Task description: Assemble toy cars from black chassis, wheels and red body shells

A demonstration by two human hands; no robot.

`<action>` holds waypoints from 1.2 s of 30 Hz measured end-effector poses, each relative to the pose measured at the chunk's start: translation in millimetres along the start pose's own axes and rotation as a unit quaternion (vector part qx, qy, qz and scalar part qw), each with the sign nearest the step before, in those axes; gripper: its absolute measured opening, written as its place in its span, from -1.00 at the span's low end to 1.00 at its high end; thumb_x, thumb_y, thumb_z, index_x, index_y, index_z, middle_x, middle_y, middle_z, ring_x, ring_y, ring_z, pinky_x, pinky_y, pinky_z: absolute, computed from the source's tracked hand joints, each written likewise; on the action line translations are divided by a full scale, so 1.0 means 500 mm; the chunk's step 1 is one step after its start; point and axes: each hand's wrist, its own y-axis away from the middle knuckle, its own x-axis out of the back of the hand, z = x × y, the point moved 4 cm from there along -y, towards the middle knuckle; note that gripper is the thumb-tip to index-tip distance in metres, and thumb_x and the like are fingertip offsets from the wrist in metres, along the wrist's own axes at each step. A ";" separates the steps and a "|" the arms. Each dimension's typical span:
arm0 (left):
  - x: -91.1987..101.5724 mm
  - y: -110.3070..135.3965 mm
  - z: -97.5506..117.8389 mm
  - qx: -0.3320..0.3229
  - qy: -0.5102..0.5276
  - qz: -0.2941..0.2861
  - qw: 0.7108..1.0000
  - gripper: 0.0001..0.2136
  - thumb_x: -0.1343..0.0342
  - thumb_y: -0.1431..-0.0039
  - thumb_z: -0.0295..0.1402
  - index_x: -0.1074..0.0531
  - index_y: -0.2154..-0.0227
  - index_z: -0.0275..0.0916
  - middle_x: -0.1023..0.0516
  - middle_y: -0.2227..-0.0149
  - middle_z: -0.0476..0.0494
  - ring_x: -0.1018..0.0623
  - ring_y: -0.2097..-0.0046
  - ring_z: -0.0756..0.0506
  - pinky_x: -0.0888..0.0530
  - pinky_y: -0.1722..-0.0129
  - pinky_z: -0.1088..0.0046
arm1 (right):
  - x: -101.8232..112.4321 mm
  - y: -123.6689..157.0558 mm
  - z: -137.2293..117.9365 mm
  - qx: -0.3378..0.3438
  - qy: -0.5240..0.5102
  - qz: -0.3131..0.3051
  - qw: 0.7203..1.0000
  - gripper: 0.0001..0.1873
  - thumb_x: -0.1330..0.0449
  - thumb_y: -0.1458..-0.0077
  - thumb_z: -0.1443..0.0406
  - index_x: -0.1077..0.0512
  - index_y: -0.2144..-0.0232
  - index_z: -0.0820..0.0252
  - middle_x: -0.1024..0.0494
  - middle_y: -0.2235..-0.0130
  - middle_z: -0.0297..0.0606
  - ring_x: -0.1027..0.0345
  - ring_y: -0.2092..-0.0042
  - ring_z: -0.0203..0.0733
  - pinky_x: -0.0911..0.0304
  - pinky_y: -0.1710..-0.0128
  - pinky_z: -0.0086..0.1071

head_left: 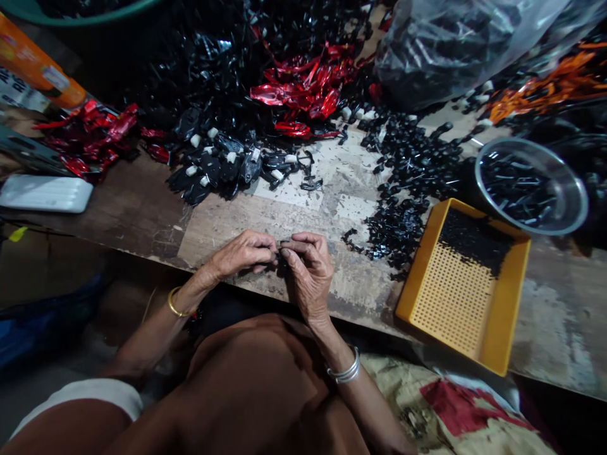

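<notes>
The fingers (270,248) of the left hand (239,254) and the right hand (308,272) curl inward and meet, their tips pinching a small black plastic piece (283,248) between them, most of it hidden by the fingertips. Both hands are held over the near edge of a worn wooden surface (222,243). Ahead of the fingers lies a heap of black pieces with white tips (222,165), and beyond it crumpled red foil (303,91). To the right of the right hand, loose black plastic pieces (393,227) lie scattered beside a yellow perforated tray (462,297) holding a black pile. A steel bowl (531,186) of black pieces sits just past the tray.
</notes>
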 end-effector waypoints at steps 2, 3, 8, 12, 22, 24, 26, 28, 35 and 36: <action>0.001 0.003 0.004 -0.001 -0.012 0.002 1.000 -0.83 -0.02 0.10 -0.28 -0.39 0.55 -0.28 -0.29 0.70 0.07 -0.23 0.63 0.07 -0.11 0.63 0.58 | 0.000 0.002 -0.005 0.006 0.004 0.018 1.000 -0.89 -0.16 -0.15 0.31 -0.50 0.36 0.11 -0.40 0.21 -0.25 -0.34 0.12 -0.18 -0.36 0.15 -0.24; 0.000 0.005 0.007 0.000 -0.015 0.001 1.000 -0.83 -0.02 0.10 -0.28 -0.39 0.55 -0.28 -0.27 0.70 0.08 -0.22 0.63 0.07 -0.11 0.63 0.57 | 0.000 0.003 -0.008 0.009 0.008 0.027 1.000 -0.90 -0.17 -0.15 0.32 -0.50 0.37 0.11 -0.41 0.22 -0.25 -0.34 0.12 -0.19 -0.35 0.14 -0.23; -0.006 0.014 0.017 -0.007 -0.020 -0.002 1.000 -0.86 0.00 0.11 -0.29 -0.34 0.58 -0.26 -0.20 0.73 0.12 -0.20 0.64 0.08 -0.14 0.63 0.57 | -0.002 0.012 -0.019 0.043 0.040 0.044 0.997 -0.91 -0.17 -0.15 0.36 -0.48 0.35 0.12 -0.41 0.21 -0.26 -0.32 0.12 -0.22 -0.32 0.12 -0.27; -0.012 0.015 0.016 -0.037 -0.014 0.007 0.999 -0.85 -0.05 0.10 -0.27 -0.31 0.59 -0.26 -0.29 0.68 0.10 -0.23 0.61 0.09 -0.16 0.62 0.58 | -0.003 0.022 -0.022 0.068 0.066 0.054 0.994 -0.91 -0.16 -0.15 0.38 -0.47 0.33 0.13 -0.40 0.20 -0.26 -0.32 0.11 -0.23 -0.31 0.13 -0.29; -0.014 0.018 0.003 0.000 0.017 0.018 1.000 -0.80 -0.08 0.09 -0.24 -0.36 0.64 -0.27 -0.21 0.78 0.11 -0.16 0.66 0.09 -0.11 0.62 0.54 | 0.004 0.024 -0.029 0.054 0.051 0.034 0.997 -0.91 -0.15 -0.14 0.35 -0.46 0.34 0.11 -0.41 0.23 -0.24 -0.32 0.12 -0.18 -0.29 0.13 -0.23; -0.016 0.018 0.002 0.005 0.012 0.011 1.000 -0.80 -0.08 0.09 -0.24 -0.37 0.65 -0.27 -0.22 0.78 0.11 -0.16 0.66 0.09 -0.10 0.62 0.53 | 0.008 0.023 -0.024 0.029 0.028 0.013 0.999 -0.92 -0.15 -0.13 0.33 -0.46 0.35 0.10 -0.42 0.23 -0.24 -0.32 0.14 -0.17 -0.29 0.14 -0.23; -0.019 0.016 0.002 0.006 0.008 0.005 1.000 -0.80 -0.09 0.09 -0.25 -0.38 0.65 -0.27 -0.23 0.77 0.10 -0.17 0.66 0.09 -0.10 0.62 0.53 | 0.014 0.022 -0.020 0.011 0.010 0.000 1.000 -0.93 -0.16 -0.13 0.32 -0.45 0.37 0.09 -0.42 0.24 -0.25 -0.32 0.14 -0.17 -0.30 0.14 -0.23; -0.021 0.015 0.001 0.007 0.007 0.006 1.000 -0.81 -0.09 0.09 -0.26 -0.39 0.65 -0.27 -0.24 0.77 0.10 -0.18 0.66 0.09 -0.11 0.62 0.53 | 0.020 0.022 -0.019 0.007 0.001 -0.018 1.000 -0.93 -0.16 -0.14 0.32 -0.45 0.37 0.09 -0.43 0.24 -0.25 -0.32 0.14 -0.18 -0.29 0.13 -0.23; -0.025 0.017 0.002 0.022 -0.005 0.009 1.000 -0.80 -0.10 0.10 -0.25 -0.40 0.65 -0.28 -0.24 0.77 0.09 -0.19 0.67 0.09 -0.11 0.63 0.54 | 0.038 0.010 -0.031 0.043 0.030 -0.109 0.993 -0.83 -0.13 -0.17 0.37 -0.50 0.23 0.08 -0.44 0.20 -0.24 -0.33 0.13 -0.21 -0.29 0.12 -0.26; -0.026 0.017 0.003 0.026 -0.007 0.006 1.000 -0.80 -0.10 0.10 -0.25 -0.39 0.65 -0.28 -0.23 0.77 0.10 -0.19 0.67 0.09 -0.10 0.63 0.54 | 0.040 0.008 -0.031 0.048 0.032 -0.117 0.992 -0.83 -0.13 -0.17 0.37 -0.51 0.24 0.09 -0.44 0.20 -0.24 -0.33 0.13 -0.21 -0.30 0.13 -0.26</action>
